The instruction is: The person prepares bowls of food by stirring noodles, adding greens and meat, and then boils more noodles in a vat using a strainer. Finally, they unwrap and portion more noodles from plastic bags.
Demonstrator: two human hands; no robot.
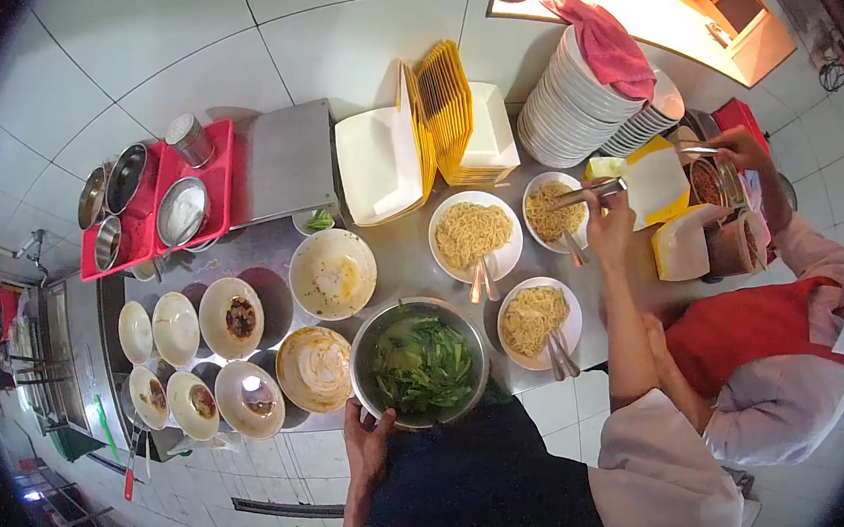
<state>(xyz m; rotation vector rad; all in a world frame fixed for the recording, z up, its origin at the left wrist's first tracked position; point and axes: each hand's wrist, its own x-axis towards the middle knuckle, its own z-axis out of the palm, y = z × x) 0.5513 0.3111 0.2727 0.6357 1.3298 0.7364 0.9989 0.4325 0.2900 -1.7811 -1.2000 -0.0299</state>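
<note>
My left hand grips the near left rim of a steel bowl, with the thumb at its edge. Leafy greens lie in liquid inside it. Metal tongs are in my closed right hand, their tips over a small white bowl of noodles. Two more white plates of noodles, the back one and the front one, stand between my hands, with metal utensils resting on their rims.
Sauce-stained bowls stand to the left, below a red tray. Stacked paper boxes and white plates line the back. At right, a person in a red apron reaches with a utensil toward containers.
</note>
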